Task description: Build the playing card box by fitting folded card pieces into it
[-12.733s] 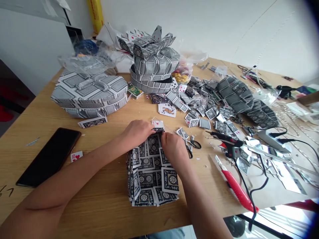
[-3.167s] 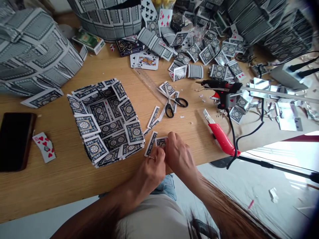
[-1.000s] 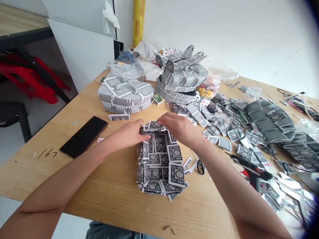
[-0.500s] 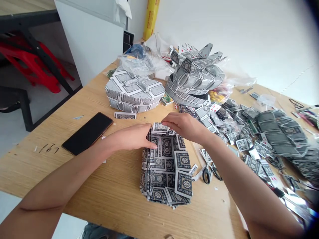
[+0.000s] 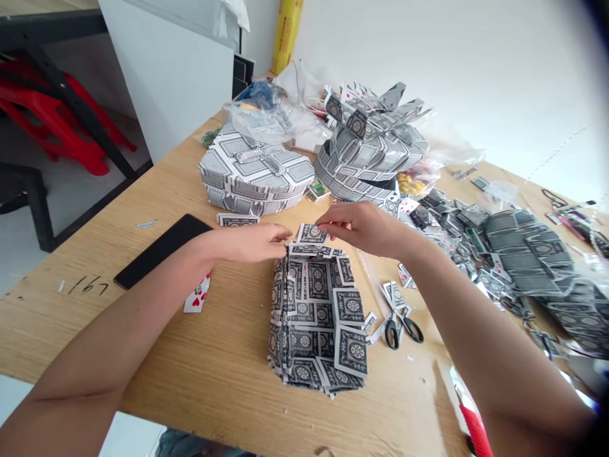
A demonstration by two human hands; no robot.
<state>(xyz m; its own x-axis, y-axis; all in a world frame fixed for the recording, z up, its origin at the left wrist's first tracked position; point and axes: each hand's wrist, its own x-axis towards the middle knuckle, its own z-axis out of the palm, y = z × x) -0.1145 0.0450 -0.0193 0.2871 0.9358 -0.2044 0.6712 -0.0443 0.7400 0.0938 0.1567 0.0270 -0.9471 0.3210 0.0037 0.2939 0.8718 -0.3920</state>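
Observation:
A small open box (image 5: 316,317) made of playing cards, patterned dark blue and white, stands on the table in front of me. Over its far rim my right hand (image 5: 364,228) pinches a single playing card (image 5: 311,233), back side up, between thumb and fingers. The card's lower edge overlaps the rim in view; whether it touches I cannot tell. At the far left corner of the box is my left hand (image 5: 252,244), its fingers loosely bent and slightly apart, with nothing visible between them.
Scissors (image 5: 399,325) lie right of the box, and a red-handled cutter (image 5: 471,419) is near my right forearm. A phone (image 5: 162,251) lies left. Behind stand a lidded card box (image 5: 257,171) and a large card structure (image 5: 375,146). Loose cards (image 5: 457,235) cover the right side.
My left hand has let go of the box's left wall and lifted slightly away. My right hand has moved a little right, and the card in it now sits tilted above the far rim.

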